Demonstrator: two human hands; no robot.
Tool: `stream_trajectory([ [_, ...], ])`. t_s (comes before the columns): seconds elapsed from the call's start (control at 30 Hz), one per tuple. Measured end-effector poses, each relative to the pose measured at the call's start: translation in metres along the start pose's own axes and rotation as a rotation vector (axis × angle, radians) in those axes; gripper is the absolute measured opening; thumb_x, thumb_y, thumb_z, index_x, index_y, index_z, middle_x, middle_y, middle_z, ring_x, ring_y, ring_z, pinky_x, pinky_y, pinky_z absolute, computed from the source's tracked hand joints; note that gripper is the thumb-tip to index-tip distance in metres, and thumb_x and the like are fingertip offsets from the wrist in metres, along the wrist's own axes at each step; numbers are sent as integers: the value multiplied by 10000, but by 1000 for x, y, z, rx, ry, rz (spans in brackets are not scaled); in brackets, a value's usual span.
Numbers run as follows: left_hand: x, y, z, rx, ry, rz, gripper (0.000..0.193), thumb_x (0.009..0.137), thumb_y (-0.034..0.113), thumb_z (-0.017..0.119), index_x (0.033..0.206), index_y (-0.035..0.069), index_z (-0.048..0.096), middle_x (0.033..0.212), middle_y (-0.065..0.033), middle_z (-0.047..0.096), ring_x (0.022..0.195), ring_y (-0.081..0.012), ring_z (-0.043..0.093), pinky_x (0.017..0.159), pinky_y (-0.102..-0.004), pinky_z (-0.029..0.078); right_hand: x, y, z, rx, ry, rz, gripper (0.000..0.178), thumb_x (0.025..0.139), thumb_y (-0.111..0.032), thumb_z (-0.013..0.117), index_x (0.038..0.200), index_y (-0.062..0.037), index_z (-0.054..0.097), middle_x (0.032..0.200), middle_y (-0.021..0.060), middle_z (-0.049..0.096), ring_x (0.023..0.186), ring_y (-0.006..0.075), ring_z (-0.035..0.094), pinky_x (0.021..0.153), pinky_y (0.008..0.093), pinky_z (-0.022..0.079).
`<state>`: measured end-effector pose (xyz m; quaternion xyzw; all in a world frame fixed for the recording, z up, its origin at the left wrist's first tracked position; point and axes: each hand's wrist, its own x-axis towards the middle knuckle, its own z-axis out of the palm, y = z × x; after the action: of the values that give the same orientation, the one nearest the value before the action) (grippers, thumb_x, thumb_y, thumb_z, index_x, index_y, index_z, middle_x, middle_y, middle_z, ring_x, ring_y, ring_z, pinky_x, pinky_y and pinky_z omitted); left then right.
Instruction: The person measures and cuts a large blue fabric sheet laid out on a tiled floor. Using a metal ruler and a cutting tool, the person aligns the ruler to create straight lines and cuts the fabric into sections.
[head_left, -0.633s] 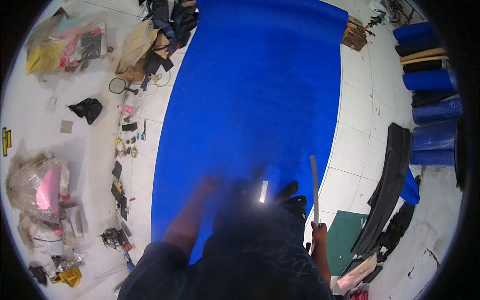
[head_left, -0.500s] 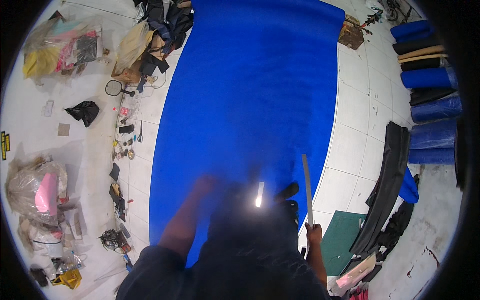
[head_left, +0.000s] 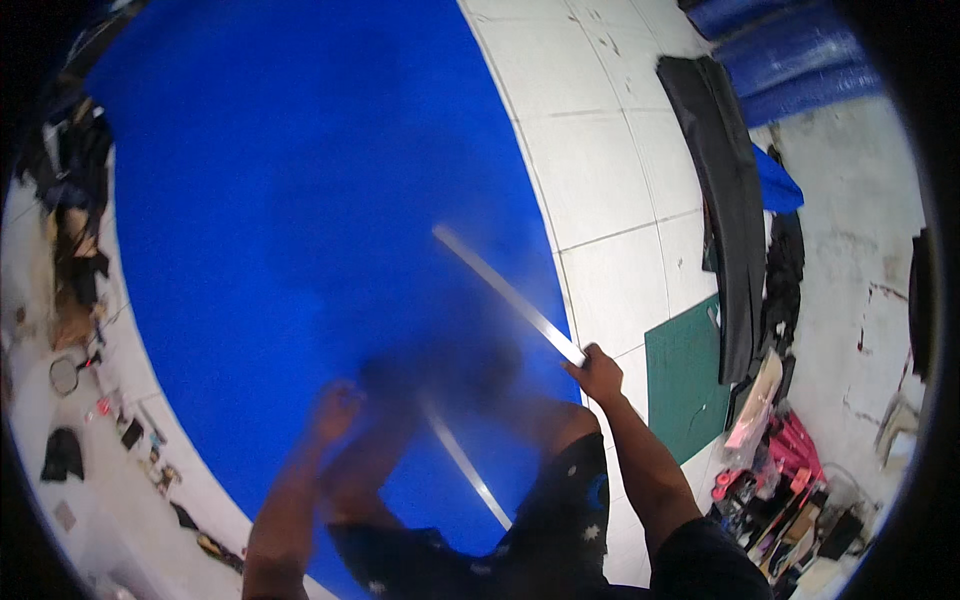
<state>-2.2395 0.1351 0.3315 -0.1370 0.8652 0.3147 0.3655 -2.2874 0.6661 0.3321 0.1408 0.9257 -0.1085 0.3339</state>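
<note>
Blue sheet (head_left: 300,200), v. large, spread on the floor, fills most of the view. White tiled floor (head_left: 590,180) runs along its R edge. Upper R: wrapped blue rolls (head_left: 800,60). Below them, a long black roll (head_left: 715,200) lies roughly parallel to the sheet edge, w/ a green mat (head_left: 690,390) just beside its lower end. Person's legs, in dark patterned shorts (head_left: 575,500), are at bottom ctr. Long metal strip (head_left: 512,295) slants from the sheet's R edge up & L, far end over the blue. 2nd metal strip (head_left: 465,463) shows btwn the legs, against the blue. Far L: a small racket (head_left: 64,375). Right hand (head_left: 600,375) grips the long strip's near end, at the sheet's R edge. Left hand (head_left: 343,402), over the sheet near the knee, is blurred; seems part-curled, can't tell if it holds anything.
</note>
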Motion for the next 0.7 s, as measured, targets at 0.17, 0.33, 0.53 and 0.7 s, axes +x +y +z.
stream_trajectory([
  [0.17,165,14,25,144,60,173,468,906,356,728,1215,15,646,1200,-200,656,1117,-363,635,990,-469,493,69,22,90,163,63,100,586,850,-602,695,1055,-61,604,903,189,718,872,390,708,765,500,542],
  [0.33,255,-9,47,337,75,324,492,906,346,708,1302,77,592,1377,-206,531,1294,-398,498,1086,-483,420,123,43,193,255,123,171,564,843,-586,716,1045,-71,608,910,185,709,868,406,691,737,505,524],
  [0.53,313,-48,26,609,265,450,553,884,367,730,1345,111,566,1436,-230,472,1331,-433,459,1102,-508,405,168,49,231,163,497,-180,492,789,-532,795,944,-77,688,879,152,693,838,385,686,753,494,536],
  [0.7,373,-31,-44,615,401,466,515,933,453,630,1292,85,614,1332,-218,574,1268,-402,529,1056,-486,453,192,49,197,628,597,-68,252,918,-304,717,1052,-90,722,1015,107,730,902,252,692,826,396,533],
])
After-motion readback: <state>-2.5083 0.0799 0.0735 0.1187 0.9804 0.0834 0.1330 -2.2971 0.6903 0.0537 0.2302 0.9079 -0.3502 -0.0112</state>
